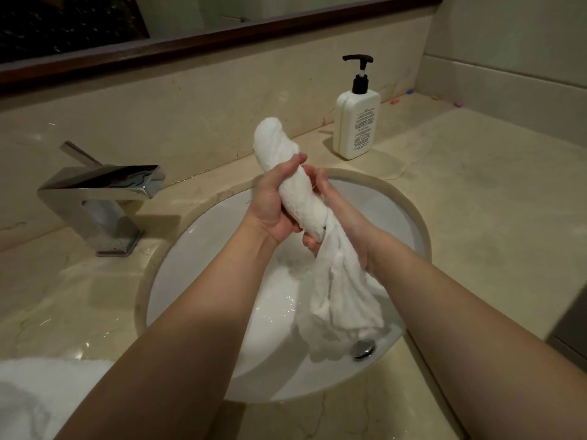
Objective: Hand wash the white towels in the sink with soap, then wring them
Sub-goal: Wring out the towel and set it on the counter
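We find the twisted towel running away from us over the sink, left hand and right hand clamped on its middle.

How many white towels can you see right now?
2. One towel is twisted between the left hand and the right hand over the sink, its tail hanging into the basin. A second towel lies on the counter at bottom left, partly out of frame.
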The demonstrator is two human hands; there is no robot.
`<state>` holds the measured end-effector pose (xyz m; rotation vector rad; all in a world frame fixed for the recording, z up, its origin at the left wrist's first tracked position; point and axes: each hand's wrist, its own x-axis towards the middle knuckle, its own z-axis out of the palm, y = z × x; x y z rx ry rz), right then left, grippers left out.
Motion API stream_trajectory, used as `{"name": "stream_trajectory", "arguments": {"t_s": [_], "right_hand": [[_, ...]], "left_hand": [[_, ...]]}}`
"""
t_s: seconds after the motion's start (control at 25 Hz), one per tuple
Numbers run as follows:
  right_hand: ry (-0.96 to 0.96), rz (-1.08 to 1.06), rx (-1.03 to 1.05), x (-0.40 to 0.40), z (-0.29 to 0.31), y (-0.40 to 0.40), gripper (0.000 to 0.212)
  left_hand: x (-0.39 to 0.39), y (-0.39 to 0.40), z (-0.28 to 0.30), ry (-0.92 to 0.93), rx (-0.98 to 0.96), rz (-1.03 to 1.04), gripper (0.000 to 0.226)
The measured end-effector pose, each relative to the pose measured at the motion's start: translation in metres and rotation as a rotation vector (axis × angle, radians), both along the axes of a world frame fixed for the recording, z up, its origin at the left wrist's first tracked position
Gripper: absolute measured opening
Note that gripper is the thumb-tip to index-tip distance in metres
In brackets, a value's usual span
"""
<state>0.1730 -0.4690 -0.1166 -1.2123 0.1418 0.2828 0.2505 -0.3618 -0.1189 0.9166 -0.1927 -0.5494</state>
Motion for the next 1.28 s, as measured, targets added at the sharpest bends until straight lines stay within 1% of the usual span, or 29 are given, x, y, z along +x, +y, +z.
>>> {"name": "stream_trajectory", "arguments": {"t_s": [0.08, 0.12, 0.16, 0.24, 0.28, 0.32, 0.4, 0.56, 0.64, 0.76, 0.88, 0.96, 1.0, 1.08, 1.12, 1.2, 1.24, 1.28], "right_hand": [[0.016, -0.191, -0.267, 0.006, -0.010, 0.007, 0.067], [0.027, -0.259, -0.378, 0.008, -0.013, 0.009, 0.069], [0.021, -0.298, -0.462, 0.010, -0.015, 0.010, 0.071], [-0.059, -0.321, -0.581, 0.011, -0.019, 0.011, 0.072], [-0.118, -0.331, -0.639, 0.012, -0.021, 0.011, 0.074], [-0.174, -0.347, -0.700, 0.012, -0.023, 0.011, 0.077], [-0.250, -0.366, -0.799, 0.012, -0.025, 0.012, 0.082], [-0.256, -0.375, -0.889, 0.013, -0.028, 0.008, 0.082], [-0.250, -0.398, -0.896, 0.013, -0.026, 0.003, 0.081], [-0.156, -0.448, -0.715, 0.022, -0.025, -0.002, 0.075], [-0.025, -0.399, -0.594, 0.037, -0.012, 0.001, 0.073], [0.035, -0.351, -0.590, 0.050, -0.003, 0.003, 0.073], [0.044, -0.338, -0.601, 0.056, -0.002, 0.003, 0.070], [-0.016, -0.349, -0.634, 0.064, -0.006, 0.004, 0.055], [-0.090, -0.355, -0.694, 0.063, -0.009, 0.004, 0.048], [-0.203, -0.401, -0.805, 0.061, -0.013, 0.003, 0.041], [-0.213, -0.434, -0.719, 0.062, -0.016, 0.000, 0.038], [-0.189, -0.471, -0.531, 0.061, -0.014, -0.002, 0.036]], "left_hand": [[-0.002, -0.005, 0.004, 0.056, 0.105, 0.073, 0.040], [-0.003, -0.009, 0.006, 0.092, 0.112, 0.105, 0.048], [-0.005, -0.012, 0.008, 0.121, 0.118, 0.138, 0.047], [-0.005, -0.017, 0.010, 0.158, 0.153, 0.226, 0.029], [-0.003, -0.018, 0.010, 0.176, 0.174, 0.288, 0.025], [-0.001, -0.019, 0.009, 0.203, 0.191, 0.333, 0.025], [0.000, -0.019, 0.008, 0.268, 0.208, 0.360, 0.028], [-0.007, -0.021, 0.011, 0.333, 0.210, 0.338, 0.027], [-0.009, -0.023, 0.009, 0.297, 0.217, 0.295, 0.024], [-0.010, -0.026, 0.002, 0.188, 0.203, 0.180, 0.056], [-0.014, -0.021, -0.001, 0.184, 0.234, -0.010, 0.065], [-0.012, -0.014, -0.001, 0.179, 0.269, -0.053, 0.068], [-0.010, -0.011, -0.001, 0.167, 0.304, -0.058, 0.069], [-0.008, -0.007, 0.001, 0.163, 0.335, -0.049, 0.065], [-0.006, -0.008, 0.001, 0.165, 0.338, -0.039, 0.062], [-0.002, -0.006, 0.001, 0.181, 0.327, -0.041, 0.054], [0.001, -0.002, 0.003, 0.217, 0.296, -0.051, 0.050], [0.003, 0.003, 0.005, 0.265, 0.246, -0.063, 0.048]]}}
